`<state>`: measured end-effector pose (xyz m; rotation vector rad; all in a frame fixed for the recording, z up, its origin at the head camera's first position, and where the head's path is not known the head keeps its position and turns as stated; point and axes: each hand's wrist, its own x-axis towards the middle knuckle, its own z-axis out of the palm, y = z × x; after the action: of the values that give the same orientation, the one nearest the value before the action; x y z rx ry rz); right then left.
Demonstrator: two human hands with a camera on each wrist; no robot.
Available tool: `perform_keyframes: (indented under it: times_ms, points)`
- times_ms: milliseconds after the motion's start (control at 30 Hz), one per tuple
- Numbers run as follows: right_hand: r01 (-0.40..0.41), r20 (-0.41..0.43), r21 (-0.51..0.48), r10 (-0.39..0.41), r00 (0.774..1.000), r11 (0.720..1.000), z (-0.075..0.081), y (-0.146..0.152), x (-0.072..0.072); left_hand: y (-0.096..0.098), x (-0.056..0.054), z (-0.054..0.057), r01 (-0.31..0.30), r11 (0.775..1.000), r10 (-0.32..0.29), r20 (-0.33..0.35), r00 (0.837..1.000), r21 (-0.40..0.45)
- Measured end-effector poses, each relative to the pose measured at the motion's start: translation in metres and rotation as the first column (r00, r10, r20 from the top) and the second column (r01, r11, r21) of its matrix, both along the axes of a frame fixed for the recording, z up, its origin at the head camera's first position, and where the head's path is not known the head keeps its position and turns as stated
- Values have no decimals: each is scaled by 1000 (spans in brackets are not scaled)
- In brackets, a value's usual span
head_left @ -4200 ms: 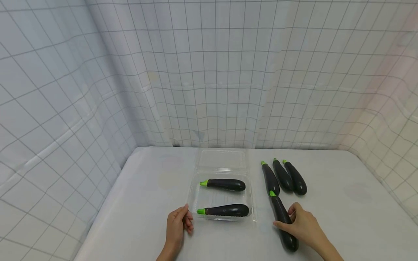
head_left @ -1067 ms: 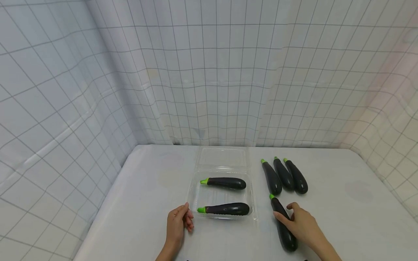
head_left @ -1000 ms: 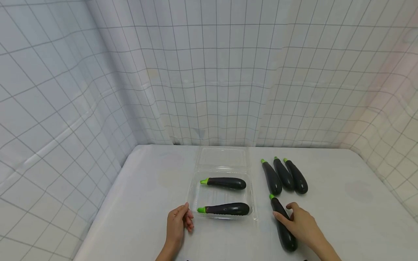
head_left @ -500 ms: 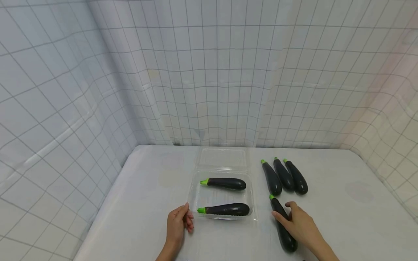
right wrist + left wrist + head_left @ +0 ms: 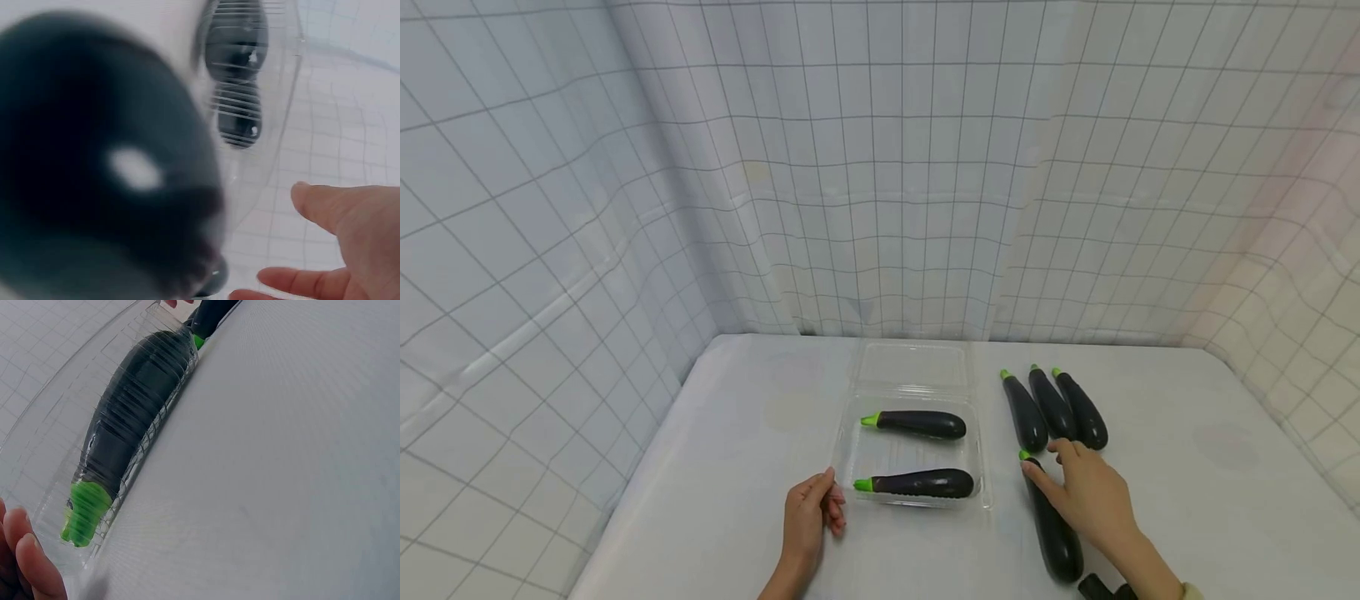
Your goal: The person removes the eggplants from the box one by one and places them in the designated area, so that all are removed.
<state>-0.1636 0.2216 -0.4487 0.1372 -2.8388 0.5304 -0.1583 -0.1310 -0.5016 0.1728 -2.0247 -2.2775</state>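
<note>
A clear plastic container point(image 5: 904, 454) lies with its lid laid back, holding two dark eggplants, one at the back point(image 5: 921, 423) and one at the front point(image 5: 925, 483). At its front-left rim my left hand point(image 5: 805, 512) pinches the edge between thumb and index finger, the other fingers curled. In the left wrist view, the front eggplant point(image 5: 128, 406) shows through the container wall. My right hand point(image 5: 1093, 492) is over a loose eggplant point(image 5: 1060, 550), thumb and fingers spread. In the right wrist view that eggplant point(image 5: 94, 144) looms blurred, apart from the visible fingers point(image 5: 312, 284).
Three more eggplants lie behind the right hand: the left one point(image 5: 1024, 412), the middle one point(image 5: 1052, 404) and the right one point(image 5: 1081, 410). A white table point(image 5: 745, 433) is bounded by gridded white curtains point(image 5: 895, 192). A black wrist device point(image 5: 1101, 587) shows at the right wrist.
My right hand has let go of the loose eggplant and shifted slightly away from me above it. Earlier that eggplant slid slightly away from the left one behind it. The left hand keeps its place.
</note>
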Motion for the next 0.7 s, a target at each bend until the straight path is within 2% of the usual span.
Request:
perform_keyframes:
  times_ms: [100,233,500,600,700]
  points:
    - [-42,-100,7,42,994,999,6,-6,-4,0,0,0,-1,1000,1,10,1000,4]
    - [-90,-162,14,91,983,996,10,-15,-12,-1,0,1,5,1000,-5,25,1000,-1]
    - [-219,-151,2,216,965,976,17,-41,-32,-3,-1,0,15,1000,-14,48,999,-9]
    - [-281,-151,38,283,947,959,23,-52,-42,-3,-1,0,20,1000,-19,48,999,-11]
    - [-354,-129,92,363,923,931,30,-63,-52,-2,-1,0,10,1000,-10,51,999,-6]
